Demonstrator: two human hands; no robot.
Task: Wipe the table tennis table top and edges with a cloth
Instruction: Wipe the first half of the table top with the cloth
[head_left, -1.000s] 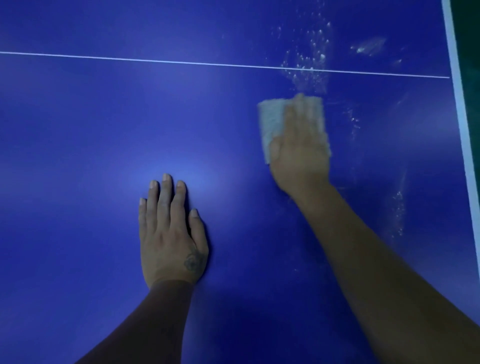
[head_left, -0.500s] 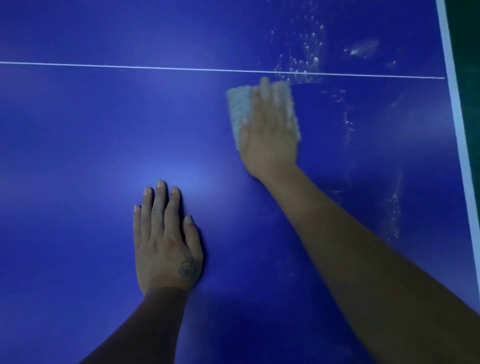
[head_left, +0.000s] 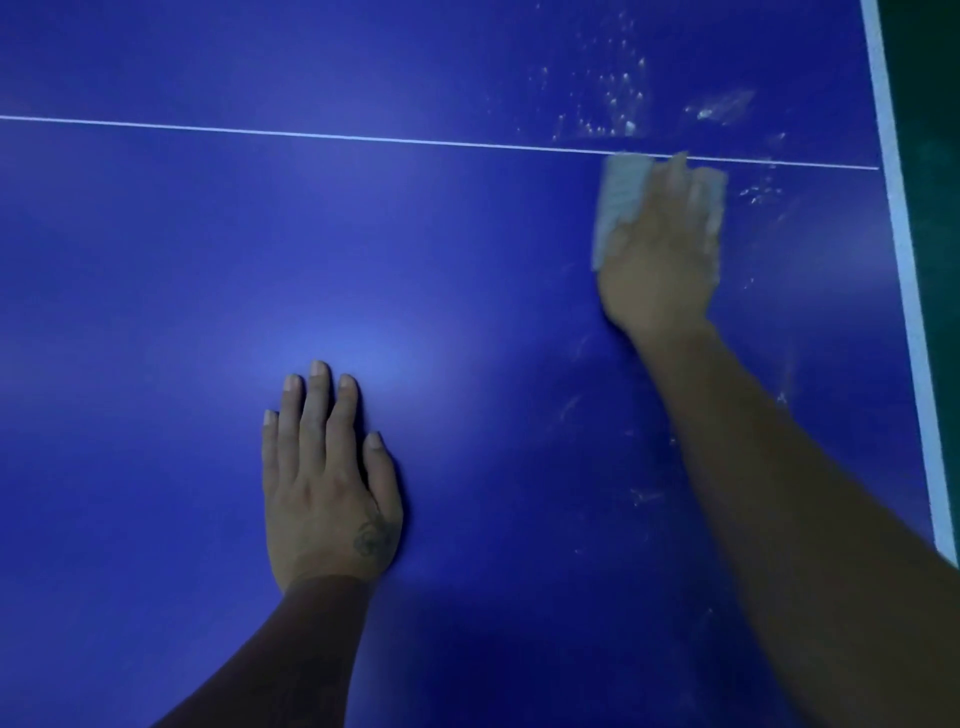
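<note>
The pale cloth (head_left: 621, 202) lay flat on the blue worktop (head_left: 208, 260), in its far right part, with its far edge touching the thin white line (head_left: 311, 134) that ran across the surface. The right hand (head_left: 660, 260) was spread on top of it, palm down and fingers stretched forward, pressing rather than gripping; cloth showed to the left of the fingers and in a narrow strip on their right side. That hand and the cloth were blurred, so the exact lie of each finger could not be made out. Just beyond the line, whitish specks and smears (head_left: 613, 98) dotted the surface, and fainter streaks lay to the right of the cloth and along the right forearm. The left hand (head_left: 327, 488) rested well apart from the cloth, nearer the person and to the left, flat on the bare blue with fingers straight and close together, holding nothing; a small dark tattoo (head_left: 371, 538) marked its back near the thumb. A broad white band (head_left: 904, 249) ran down the worktop's right border, and past it was a dark green floor (head_left: 930, 104).
</note>
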